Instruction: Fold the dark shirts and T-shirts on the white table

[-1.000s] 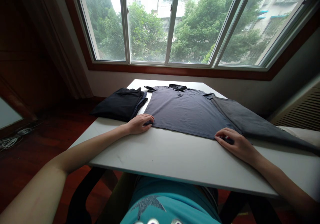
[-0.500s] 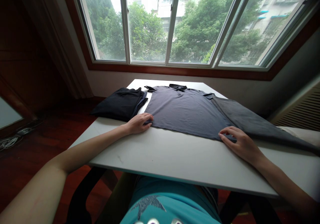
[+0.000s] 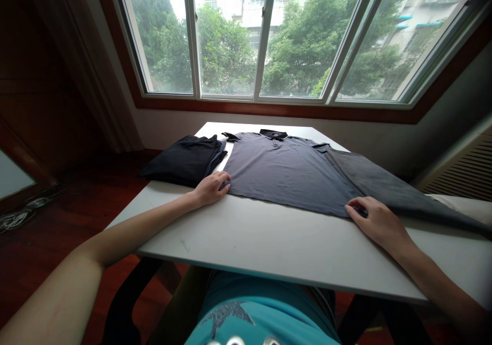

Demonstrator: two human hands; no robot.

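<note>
A grey polo shirt (image 3: pixel 284 173) with a black collar lies spread out on the white table, its collar toward the window and its hem toward me. My left hand (image 3: pixel 211 187) pinches the hem's left corner between thumb and fingers. At the right corner of the hem, my right hand (image 3: pixel 378 219) has its thumb and fingers closed on the fabric. Beside the shirt on the left sits a stack of folded dark clothes (image 3: pixel 182 158). Grey trousers (image 3: pixel 388 181) or a similar long garment stretch along the right side, touching the shirt's right sleeve.
The white table (image 3: pixel 246 237) has its near edge just before my body. A wide window (image 3: pixel 230 53) with a brown frame rises behind it. A louvred beige unit (image 3: pixel 461 165) stands at the right. Cables (image 3: pixel 23 214) lie on the red floor at the left.
Both hands have shifted slightly outward with the hem corners, the left hand to the left and the right hand to the right. The hem looks a little more stretched.
</note>
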